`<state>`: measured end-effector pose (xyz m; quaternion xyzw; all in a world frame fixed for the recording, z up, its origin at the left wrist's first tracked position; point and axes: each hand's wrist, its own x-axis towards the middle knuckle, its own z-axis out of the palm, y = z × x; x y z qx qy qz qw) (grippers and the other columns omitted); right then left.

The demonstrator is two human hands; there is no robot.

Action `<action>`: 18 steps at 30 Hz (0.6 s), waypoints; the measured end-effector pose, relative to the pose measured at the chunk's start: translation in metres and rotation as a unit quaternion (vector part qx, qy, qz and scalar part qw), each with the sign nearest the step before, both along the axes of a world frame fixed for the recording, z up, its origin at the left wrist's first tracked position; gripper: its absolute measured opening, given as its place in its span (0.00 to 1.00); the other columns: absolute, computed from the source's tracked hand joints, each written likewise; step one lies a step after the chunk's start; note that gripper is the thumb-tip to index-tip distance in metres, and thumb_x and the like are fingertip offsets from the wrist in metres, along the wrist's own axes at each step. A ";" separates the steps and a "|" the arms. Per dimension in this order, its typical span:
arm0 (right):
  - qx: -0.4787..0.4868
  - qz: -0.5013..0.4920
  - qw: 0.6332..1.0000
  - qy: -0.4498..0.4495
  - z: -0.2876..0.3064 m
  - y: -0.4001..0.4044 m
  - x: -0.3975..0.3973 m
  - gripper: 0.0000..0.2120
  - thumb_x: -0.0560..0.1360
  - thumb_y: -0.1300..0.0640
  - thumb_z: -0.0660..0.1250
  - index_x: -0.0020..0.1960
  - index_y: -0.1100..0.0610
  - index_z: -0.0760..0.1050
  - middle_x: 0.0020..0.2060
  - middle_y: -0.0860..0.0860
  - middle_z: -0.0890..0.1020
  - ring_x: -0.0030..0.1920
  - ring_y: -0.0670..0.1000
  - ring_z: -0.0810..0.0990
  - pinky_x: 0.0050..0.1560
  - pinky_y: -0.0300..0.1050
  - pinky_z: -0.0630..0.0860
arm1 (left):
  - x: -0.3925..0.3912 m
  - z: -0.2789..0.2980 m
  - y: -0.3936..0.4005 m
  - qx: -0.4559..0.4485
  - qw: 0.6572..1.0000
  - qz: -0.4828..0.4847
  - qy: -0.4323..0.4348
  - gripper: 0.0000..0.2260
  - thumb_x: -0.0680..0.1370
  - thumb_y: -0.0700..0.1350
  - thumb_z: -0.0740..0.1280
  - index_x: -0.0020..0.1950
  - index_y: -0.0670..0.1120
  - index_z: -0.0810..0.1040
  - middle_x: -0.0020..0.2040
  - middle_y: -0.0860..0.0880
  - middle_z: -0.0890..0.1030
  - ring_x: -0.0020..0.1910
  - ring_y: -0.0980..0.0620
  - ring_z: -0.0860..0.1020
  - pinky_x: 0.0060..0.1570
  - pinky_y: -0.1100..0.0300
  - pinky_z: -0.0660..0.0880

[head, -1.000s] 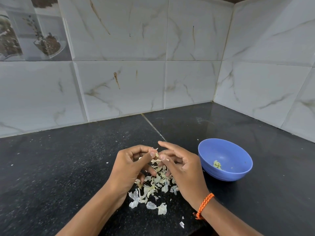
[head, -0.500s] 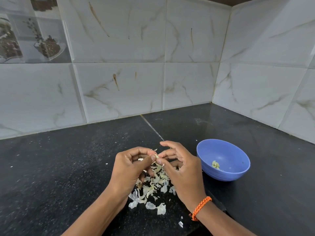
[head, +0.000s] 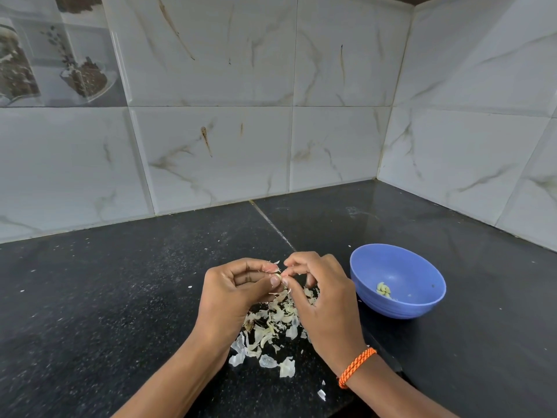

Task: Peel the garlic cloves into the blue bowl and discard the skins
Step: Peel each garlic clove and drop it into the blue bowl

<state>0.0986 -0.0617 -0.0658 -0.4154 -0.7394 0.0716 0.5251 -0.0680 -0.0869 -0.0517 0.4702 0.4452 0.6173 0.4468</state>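
My left hand (head: 233, 292) and my right hand (head: 325, 300) meet fingertip to fingertip above the counter, both pinching one small garlic clove (head: 279, 274) that is mostly hidden by the fingers. Below them a pile of pale garlic skins (head: 271, 330) lies on the black counter. The blue bowl (head: 401, 268) stands just right of my right hand, with a few peeled cloves (head: 383, 289) on its bottom.
The black stone counter (head: 120, 297) runs into a corner of white marble-look tiled walls (head: 301, 131) behind and to the right. Stray skin flakes (head: 321, 394) lie near my right wrist, which wears an orange braided band (head: 355, 367).
My hands have drawn slightly closer together and the right-hand fingers have curled in more on the clove. The bowl and the skin pile have stayed put.
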 end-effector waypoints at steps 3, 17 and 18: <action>-0.013 -0.004 1.000 -0.001 0.000 0.000 -0.001 0.13 0.77 0.58 0.77 0.55 0.45 0.76 0.46 0.43 0.77 0.47 0.42 0.77 0.43 0.31 0.72 | 0.000 0.001 -0.001 -0.001 1.000 -0.002 -0.010 0.08 0.76 0.34 0.78 0.54 0.39 0.87 0.45 0.37 0.89 0.47 0.40 0.89 0.51 0.53 0.87; -0.032 0.011 0.999 -0.024 -0.005 0.002 0.000 0.13 0.81 0.56 0.71 0.61 0.44 0.73 0.49 0.43 0.79 0.50 0.39 0.74 0.45 0.28 0.68 | 0.000 0.003 0.000 -0.008 1.000 -0.024 -0.009 0.06 0.77 0.33 0.76 0.53 0.38 0.88 0.47 0.37 0.89 0.49 0.38 0.89 0.55 0.50 0.86; -0.032 0.008 0.999 -0.026 -0.005 0.003 0.000 0.14 0.81 0.56 0.71 0.61 0.43 0.73 0.49 0.42 0.80 0.50 0.39 0.73 0.45 0.28 0.68 | 0.000 0.003 0.000 -0.010 1.000 -0.028 -0.007 0.06 0.77 0.33 0.77 0.53 0.38 0.89 0.47 0.37 0.89 0.50 0.39 0.89 0.56 0.50 0.86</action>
